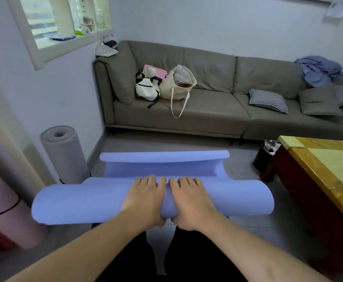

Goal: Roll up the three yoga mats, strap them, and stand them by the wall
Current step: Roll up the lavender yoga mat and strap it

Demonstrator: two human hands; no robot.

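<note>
Grey sofa [207, 110] spans the far wall, with bags [164, 84] and cushions on it, and a wooden table [327, 159] stands at right. Between them on the floor lies the blue mat [81, 202], partly rolled, its far edge curling up; a grey mat [64, 153] and a pink mat [13, 216] stand rolled at left. Both the left hand [144, 202] and right hand [191, 202] curl over the roll's middle, side by side, fingers on top and thumbs under.

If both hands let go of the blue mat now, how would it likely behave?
The blue mat would probably spring partly open: its unrolled far edge already curls up by itself, suggesting springy foam. It looks light, since the left hand and right hand hold it with a plain grip. Being round and unstrapped, it would likely roll on the tiled floor.
</note>
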